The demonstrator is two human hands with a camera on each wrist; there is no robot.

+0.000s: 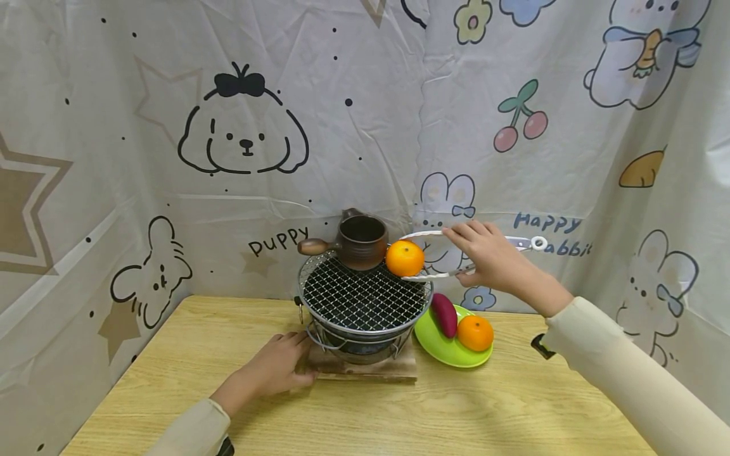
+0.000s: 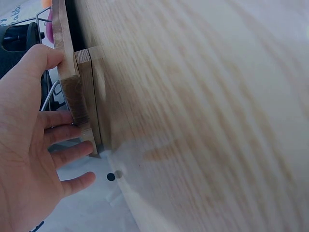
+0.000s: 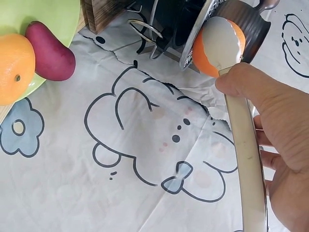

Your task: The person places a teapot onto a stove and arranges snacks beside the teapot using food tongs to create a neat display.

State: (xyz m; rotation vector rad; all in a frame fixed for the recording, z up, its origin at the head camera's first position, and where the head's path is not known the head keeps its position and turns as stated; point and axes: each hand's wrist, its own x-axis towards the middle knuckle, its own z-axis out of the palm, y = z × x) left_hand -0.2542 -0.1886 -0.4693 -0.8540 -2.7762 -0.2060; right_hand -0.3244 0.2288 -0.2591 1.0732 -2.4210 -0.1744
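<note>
My right hand (image 1: 485, 256) grips a pair of white-tipped tongs (image 3: 247, 159), and an orange (image 1: 405, 258) is clamped between their tips. In the head view the orange overlaps the right rim of a round charcoal grill (image 1: 365, 297) with a wire mesh top. A brown clay pot (image 1: 362, 244) with a wooden side handle sits at the back of the mesh. At the grill's lower left, my left hand (image 1: 279, 366) rests on the corner of the wooden board (image 1: 371, 373) under the grill. Its thumb and fairly straight fingers (image 2: 72, 155) touch the board's edges.
To the right of the grill a green plate (image 1: 450, 354) holds a purple sweet potato (image 1: 443, 315) and a second orange (image 1: 475, 333). The wooden table (image 1: 513, 405) ends at a printed cloth backdrop (image 1: 353, 152) close behind the grill.
</note>
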